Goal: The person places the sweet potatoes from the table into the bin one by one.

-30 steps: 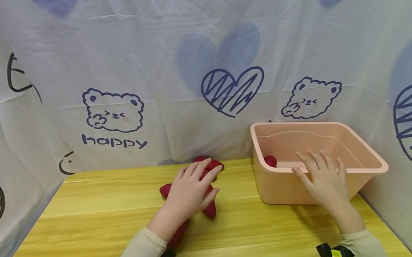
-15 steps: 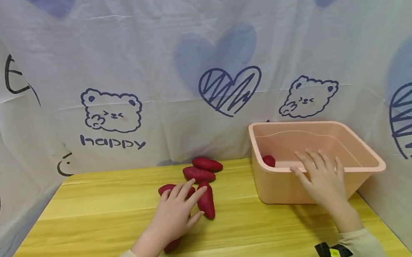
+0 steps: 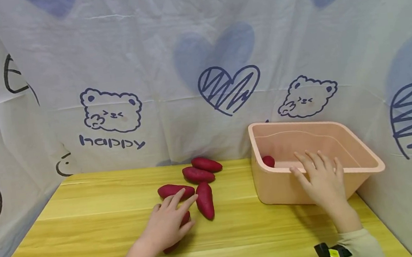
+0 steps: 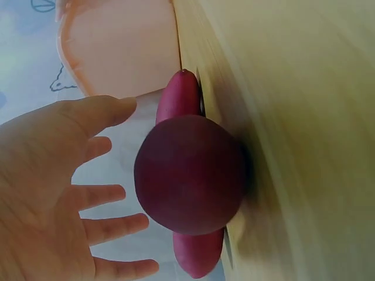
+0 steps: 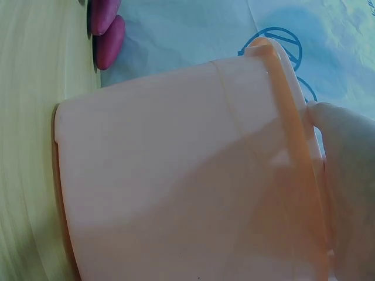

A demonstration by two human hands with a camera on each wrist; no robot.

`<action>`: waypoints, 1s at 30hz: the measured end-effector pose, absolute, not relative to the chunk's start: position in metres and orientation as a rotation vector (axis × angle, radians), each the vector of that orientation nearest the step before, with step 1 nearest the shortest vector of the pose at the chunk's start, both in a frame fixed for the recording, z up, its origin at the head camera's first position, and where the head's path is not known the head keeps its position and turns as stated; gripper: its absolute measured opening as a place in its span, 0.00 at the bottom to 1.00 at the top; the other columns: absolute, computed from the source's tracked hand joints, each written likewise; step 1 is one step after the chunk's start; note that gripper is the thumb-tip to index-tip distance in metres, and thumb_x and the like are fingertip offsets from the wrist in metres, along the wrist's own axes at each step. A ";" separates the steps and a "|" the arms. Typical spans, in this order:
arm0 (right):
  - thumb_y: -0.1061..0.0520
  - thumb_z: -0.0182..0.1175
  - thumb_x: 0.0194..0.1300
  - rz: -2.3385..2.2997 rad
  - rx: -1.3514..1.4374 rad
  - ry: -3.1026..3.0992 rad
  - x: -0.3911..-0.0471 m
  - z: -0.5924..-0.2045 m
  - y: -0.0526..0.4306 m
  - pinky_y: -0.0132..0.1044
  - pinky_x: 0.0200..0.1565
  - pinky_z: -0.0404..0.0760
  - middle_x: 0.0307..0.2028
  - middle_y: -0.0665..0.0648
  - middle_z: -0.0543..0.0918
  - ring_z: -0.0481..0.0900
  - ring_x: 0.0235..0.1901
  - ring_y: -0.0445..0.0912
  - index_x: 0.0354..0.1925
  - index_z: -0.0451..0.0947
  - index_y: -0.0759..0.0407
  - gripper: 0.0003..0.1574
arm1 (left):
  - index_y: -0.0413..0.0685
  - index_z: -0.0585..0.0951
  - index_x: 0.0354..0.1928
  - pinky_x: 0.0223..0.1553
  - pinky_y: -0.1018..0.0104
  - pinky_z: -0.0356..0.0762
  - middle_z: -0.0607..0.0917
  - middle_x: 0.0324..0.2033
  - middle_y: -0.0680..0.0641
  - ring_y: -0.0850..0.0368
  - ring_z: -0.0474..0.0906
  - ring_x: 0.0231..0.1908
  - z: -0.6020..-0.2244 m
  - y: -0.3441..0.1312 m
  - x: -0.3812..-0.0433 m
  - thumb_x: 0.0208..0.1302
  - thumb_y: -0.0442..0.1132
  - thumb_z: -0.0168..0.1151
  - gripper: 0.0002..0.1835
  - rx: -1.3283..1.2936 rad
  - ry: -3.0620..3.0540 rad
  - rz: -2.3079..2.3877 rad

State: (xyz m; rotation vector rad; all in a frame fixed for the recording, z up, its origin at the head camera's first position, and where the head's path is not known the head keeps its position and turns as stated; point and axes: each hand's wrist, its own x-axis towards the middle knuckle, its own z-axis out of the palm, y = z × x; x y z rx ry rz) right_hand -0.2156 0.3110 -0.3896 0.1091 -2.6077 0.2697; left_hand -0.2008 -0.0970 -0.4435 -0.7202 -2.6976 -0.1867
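Now, head: left hand point(image 3: 165, 225) has drawn back since a second ago, uncovering the far potatoes point(image 3: 198, 174) left of the bin point(image 3: 285, 186) — fingers spread over the near potato point(image 3: 186, 219), nothing grasped, so no pick made yet, seemingly. Right hand point(image 3: 325, 183) unchanged on bin rim, fingers relaxed; inner potato point(image 3: 268, 161) inside. Left wrist: near potato ungripped — bin beyond. Right wrist: hand at rim.

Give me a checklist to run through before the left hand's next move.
1. Left hand free: ok, fingers spread, holding nothing.
2. Nearest sweet potato gripped: not ok, it lies ungripped on the table.
3. Right hand at the pink bin: ok, at its near rim.
4. Bin upright, top uncovered: ok.
5. Bin contents counted: cannot tell; one sweet potato shows, but the near wall hides part inside.
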 end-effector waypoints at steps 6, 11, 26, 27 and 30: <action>0.33 0.42 0.73 0.282 0.113 -2.612 -0.216 -0.388 0.311 0.69 0.68 0.38 0.67 0.66 0.66 0.54 0.69 0.67 0.69 0.63 0.48 0.36 | 0.65 0.69 0.69 0.45 0.38 0.76 0.71 0.66 0.42 0.40 0.73 0.59 -0.445 -0.102 -0.198 0.58 0.56 0.67 0.36 -0.688 -2.784 -0.256; 0.33 0.41 0.73 0.272 0.112 -2.623 -0.216 -0.386 0.311 0.70 0.68 0.39 0.67 0.66 0.66 0.54 0.69 0.67 0.69 0.63 0.48 0.36 | 0.66 0.68 0.69 0.44 0.39 0.76 0.70 0.67 0.41 0.39 0.73 0.60 -0.444 -0.106 -0.196 0.56 0.56 0.69 0.38 -0.655 -2.860 -0.312; 0.33 0.41 0.73 0.288 0.119 -2.633 -0.218 -0.380 0.311 0.70 0.68 0.38 0.66 0.66 0.67 0.55 0.68 0.67 0.69 0.64 0.48 0.35 | 0.60 0.70 0.68 0.47 0.36 0.75 0.70 0.67 0.38 0.35 0.73 0.58 -0.449 -0.110 -0.199 0.55 0.50 0.72 0.37 -0.671 -3.020 -0.386; 0.33 0.41 0.73 0.289 0.119 -2.634 -0.218 -0.380 0.311 0.70 0.68 0.38 0.66 0.66 0.67 0.55 0.68 0.67 0.69 0.64 0.48 0.35 | 0.59 0.70 0.68 0.46 0.37 0.76 0.70 0.66 0.38 0.34 0.73 0.58 -0.449 -0.110 -0.199 0.55 0.49 0.72 0.37 -0.683 -3.015 -0.383; 0.33 0.41 0.73 0.284 0.118 -2.642 -0.218 -0.379 0.310 0.70 0.68 0.38 0.67 0.66 0.66 0.55 0.68 0.67 0.69 0.63 0.48 0.36 | 0.56 0.71 0.67 0.44 0.38 0.77 0.72 0.64 0.37 0.34 0.75 0.56 -0.450 -0.110 -0.199 0.55 0.46 0.73 0.36 -0.717 -3.003 -0.368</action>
